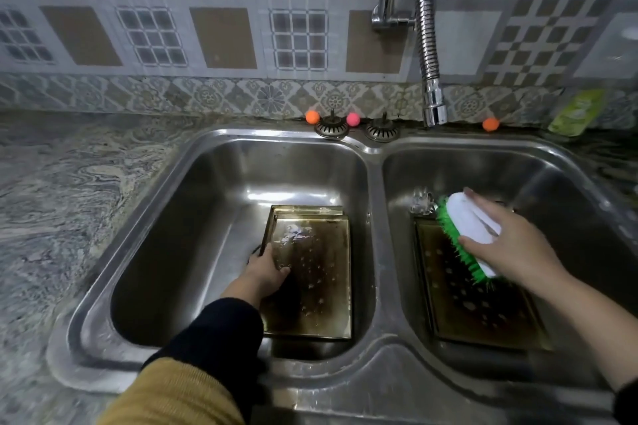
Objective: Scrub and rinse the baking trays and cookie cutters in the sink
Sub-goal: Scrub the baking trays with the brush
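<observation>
With the right hand (514, 245) curled round the scrubbing brush (466, 238) over the stained tray (480, 314) in the right basin, the left hand (267, 269) pinches the left basin's stacked trays (310, 286) by their rim, probably the surest hold on stiff, slippery, wet metal.

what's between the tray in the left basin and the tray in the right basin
In the head view, only the sink's steel divider lies between the left tray and the right tray; nothing rests on it.
</observation>
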